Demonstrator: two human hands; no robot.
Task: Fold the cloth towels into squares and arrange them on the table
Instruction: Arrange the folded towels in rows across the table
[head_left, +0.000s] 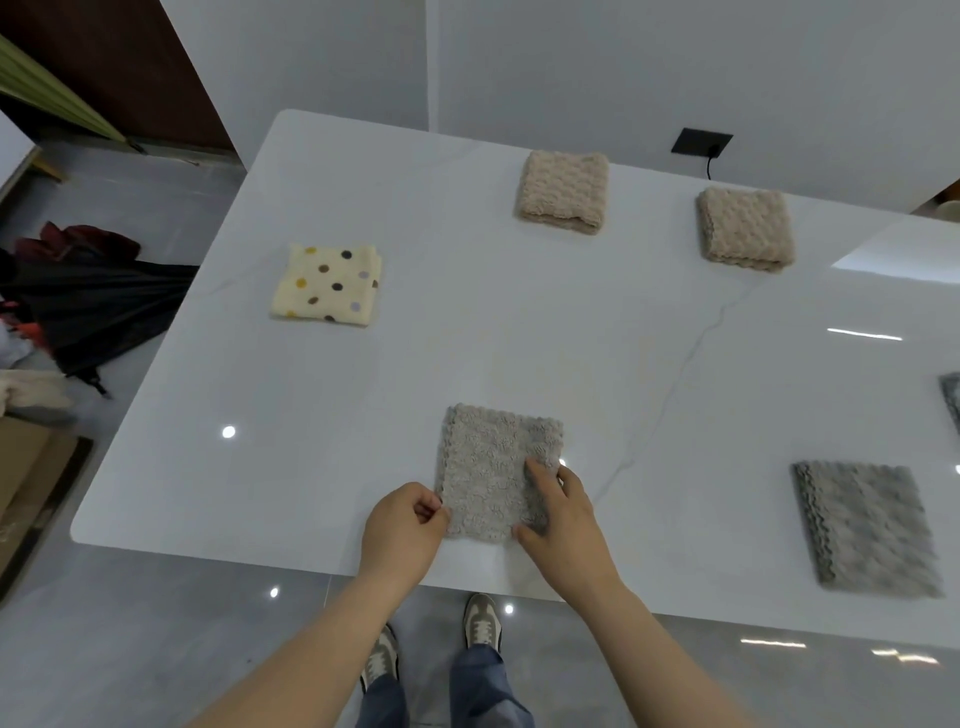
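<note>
Toward the left edge of the glossy white table (467, 338) lies a folded cream polka-dot cloth towel (326, 285). At the near edge, the left hand (402, 525) pinches the left side of a taupe fluffy cloth towel (493, 467). The right hand (561, 514) grips the towel's near right corner, fingers on top and thumb below. This looks like squaring a fold. Next, line up the edges and release. Folded beige towels (562, 191) sit by the far edge, and a grey folded towel (865, 527) lies near the right.
</note>
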